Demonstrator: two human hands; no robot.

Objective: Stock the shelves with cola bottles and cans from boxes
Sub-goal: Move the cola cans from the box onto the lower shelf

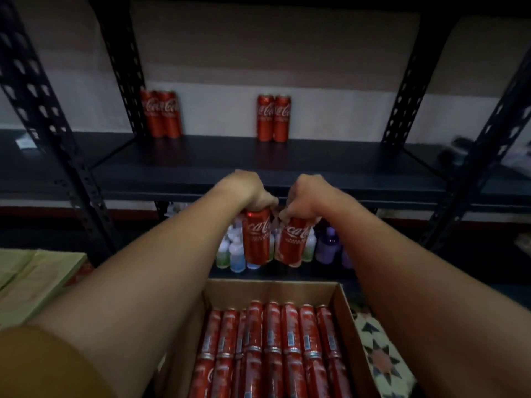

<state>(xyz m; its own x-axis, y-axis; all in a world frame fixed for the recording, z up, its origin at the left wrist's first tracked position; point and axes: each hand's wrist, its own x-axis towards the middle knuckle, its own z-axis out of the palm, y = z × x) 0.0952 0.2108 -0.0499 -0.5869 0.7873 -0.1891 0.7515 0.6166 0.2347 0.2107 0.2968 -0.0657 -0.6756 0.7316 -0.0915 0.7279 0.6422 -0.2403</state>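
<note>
both arms reach out over the cardboard box (343,308) of lying red cola cans (275,340). above the box, the left hand (247,188) grips one upright can (256,237) by its top and the right hand (304,193) grips another (294,242), below the dark shelf (258,165). beyond the box, two can pairs (161,114) (273,118) stand at the shelf's back.

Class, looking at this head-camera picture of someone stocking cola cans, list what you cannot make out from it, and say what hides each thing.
- Can tops, head view: the left hand and right hand cover them.
- Count of cans in the cardboard box: the arms and bottom edge cut it off.
- Labels of the small bottles on the lower shelf: blurred, dark, partly behind the held cans.
- Dark object at far right: blurred.
</note>
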